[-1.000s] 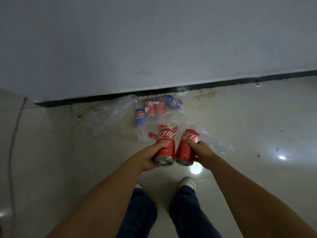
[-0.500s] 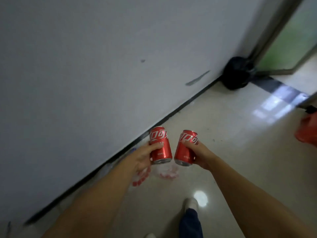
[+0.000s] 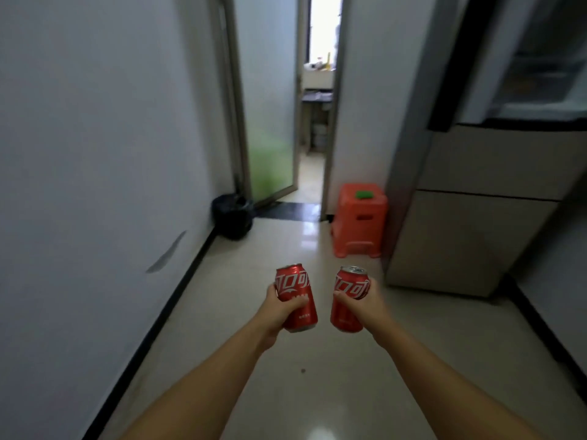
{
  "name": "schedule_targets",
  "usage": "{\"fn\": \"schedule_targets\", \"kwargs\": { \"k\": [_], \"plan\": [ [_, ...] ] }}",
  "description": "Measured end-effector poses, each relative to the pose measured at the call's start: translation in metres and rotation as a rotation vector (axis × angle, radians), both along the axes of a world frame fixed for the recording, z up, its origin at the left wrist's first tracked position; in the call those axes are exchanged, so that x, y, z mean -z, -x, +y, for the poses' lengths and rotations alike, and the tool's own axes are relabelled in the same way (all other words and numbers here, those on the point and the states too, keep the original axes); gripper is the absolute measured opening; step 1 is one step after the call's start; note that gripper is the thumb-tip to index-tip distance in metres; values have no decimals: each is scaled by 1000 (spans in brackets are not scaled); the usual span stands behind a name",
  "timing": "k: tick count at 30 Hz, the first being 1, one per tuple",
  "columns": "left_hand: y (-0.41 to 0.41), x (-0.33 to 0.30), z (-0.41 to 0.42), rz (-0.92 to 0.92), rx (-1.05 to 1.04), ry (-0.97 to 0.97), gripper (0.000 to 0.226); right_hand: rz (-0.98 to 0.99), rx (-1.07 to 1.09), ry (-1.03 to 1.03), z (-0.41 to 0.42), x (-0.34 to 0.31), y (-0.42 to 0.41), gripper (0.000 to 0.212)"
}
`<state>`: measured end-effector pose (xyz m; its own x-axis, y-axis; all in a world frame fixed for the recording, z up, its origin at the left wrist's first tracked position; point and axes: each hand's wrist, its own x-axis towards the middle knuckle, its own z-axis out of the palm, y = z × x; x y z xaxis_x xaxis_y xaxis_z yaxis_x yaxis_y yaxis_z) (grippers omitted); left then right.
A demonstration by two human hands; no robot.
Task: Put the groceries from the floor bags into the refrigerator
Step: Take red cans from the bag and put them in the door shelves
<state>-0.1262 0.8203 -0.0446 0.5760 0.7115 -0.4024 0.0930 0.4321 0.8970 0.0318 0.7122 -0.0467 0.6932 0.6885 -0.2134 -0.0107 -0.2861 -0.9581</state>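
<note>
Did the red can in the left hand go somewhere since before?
Yes. The left hand has carried its red can up off the floor bags by the wall, and it now points down the hallway toward the orange stool.

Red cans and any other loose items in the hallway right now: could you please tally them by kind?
Red cans: 2, one in the left hand, one in the right hand
Orange stool: 1
Green item on the stool: 1
Black bag: 1
Total: 5
</note>
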Motion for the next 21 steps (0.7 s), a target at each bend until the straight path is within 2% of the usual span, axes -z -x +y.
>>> {"fn": "schedule_targets", "kwargs": {
  "k": [6,11,16,21],
  "plan": [
    [-210,-39,-81,-148,110,-74,62,-141,185,-4,-115,-50,-185,63],
    [-343,-68,-145,-198,165,-136,70,-205,290,5,-191,-81,-296,69],
    [-444,-103,-166,-193,203,-227,83,-288,337,7,-222,-113,-381,72],
    [-527,-134,-159,-247,261,-344,87,-380,338,-47,-210,-151,-460,71]
  ]
}}
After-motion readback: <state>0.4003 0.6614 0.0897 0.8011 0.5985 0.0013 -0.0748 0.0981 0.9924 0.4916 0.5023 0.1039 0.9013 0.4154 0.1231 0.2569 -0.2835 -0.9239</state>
